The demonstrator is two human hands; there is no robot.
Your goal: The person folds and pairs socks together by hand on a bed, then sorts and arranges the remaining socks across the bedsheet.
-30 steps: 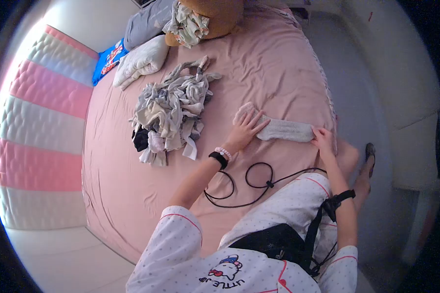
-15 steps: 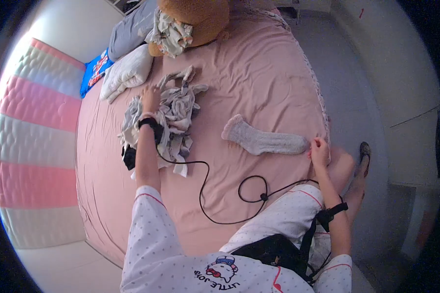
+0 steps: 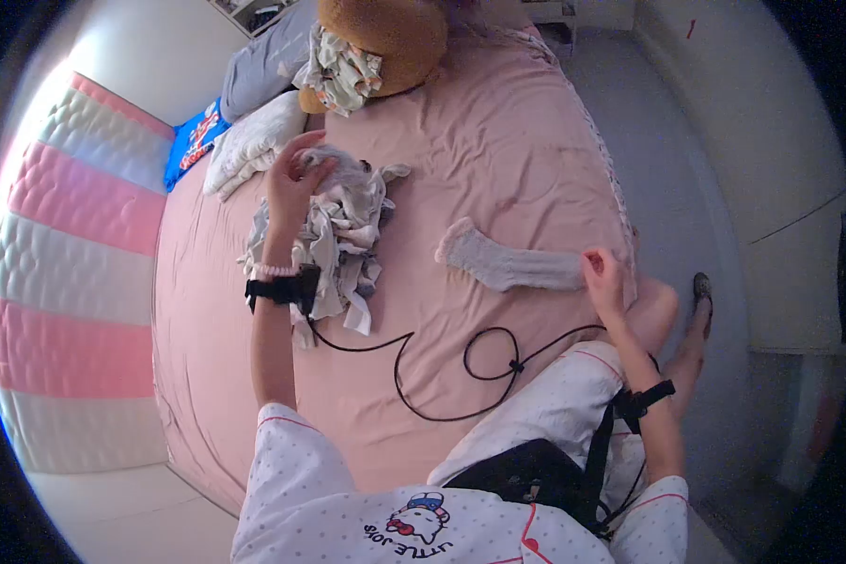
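A long grey sock [image 3: 517, 267] with a pink scalloped cuff lies flat on the pink bed sheet [image 3: 498, 160]. By its toe end is my right hand [image 3: 603, 277], fingers curled and pressed together; whether they pinch the sock's tip is too small to tell. At the upper left, my left hand [image 3: 297, 180] has its fingers curved round a light grey, fuzzy piece [image 3: 336, 169] at the top of the pile. The pile [image 3: 348, 226] of grey and white socks or cloths lies beneath and beside my left forearm.
A black cable [image 3: 402, 376] loops across the bed from my left wrist to my lap. Behind the pile are a folded white quilt [image 3: 252, 141], a blue pillow [image 3: 194, 143], a grey pillow [image 3: 263, 66] and a brown plush toy [image 3: 399, 42] with patterned cloth.
My left hand has left the flat sock and reached over to the pile, where it has taken hold of a light grey piece. My right hand has stayed by the sock's toe.
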